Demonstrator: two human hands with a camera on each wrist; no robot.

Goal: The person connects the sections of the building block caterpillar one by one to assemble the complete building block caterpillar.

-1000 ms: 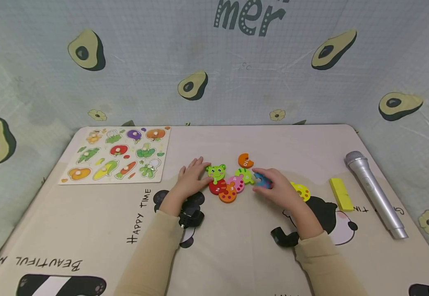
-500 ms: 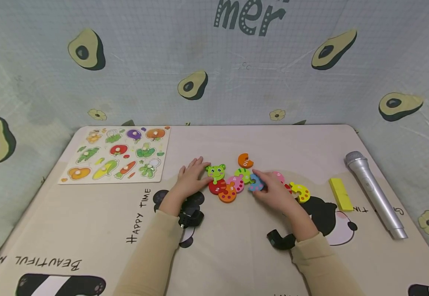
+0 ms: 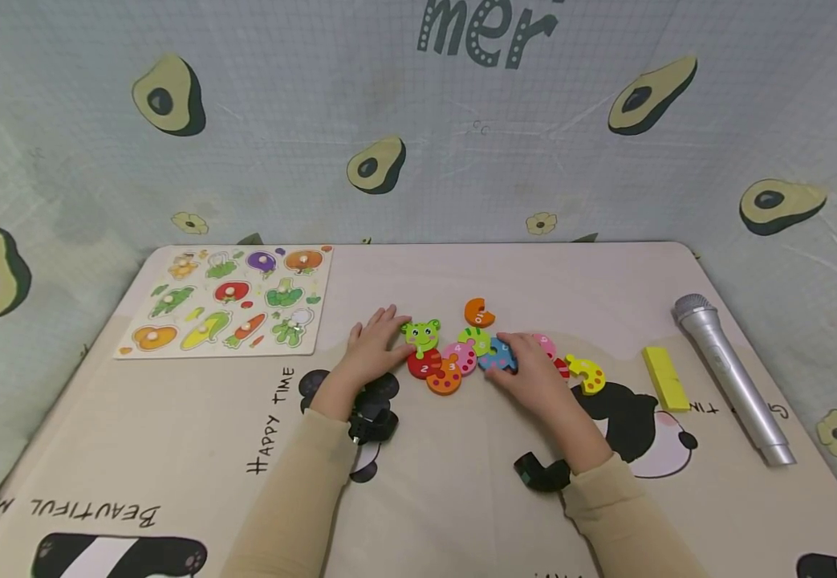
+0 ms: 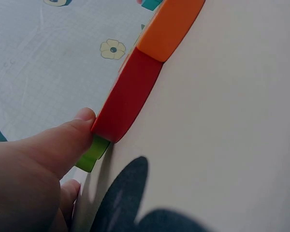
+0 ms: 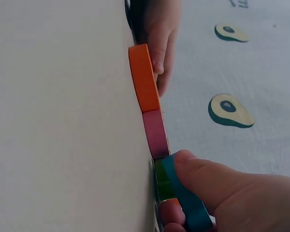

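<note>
Caterpillar chain (image 3: 461,360) on the counter (image 3: 447,498), head end left.
Its zigzag long axis runs left to right; at the right end, the right grip (image 3: 537,376) pinches the blue piece (image 3: 497,355) against the green piece (image 3: 473,337), while the left grip (image 3: 372,353), fingers spread, touches the green head (image 3: 421,335).

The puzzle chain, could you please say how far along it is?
The green animal-face piece, red 2, orange 3, pink 4 and green-striped disc look joined. The right hand holds the spotted blue piece, tilted against that disc. Left lying nearby: notched orange 10, yellow piece, red piece, pink piece.
</note>
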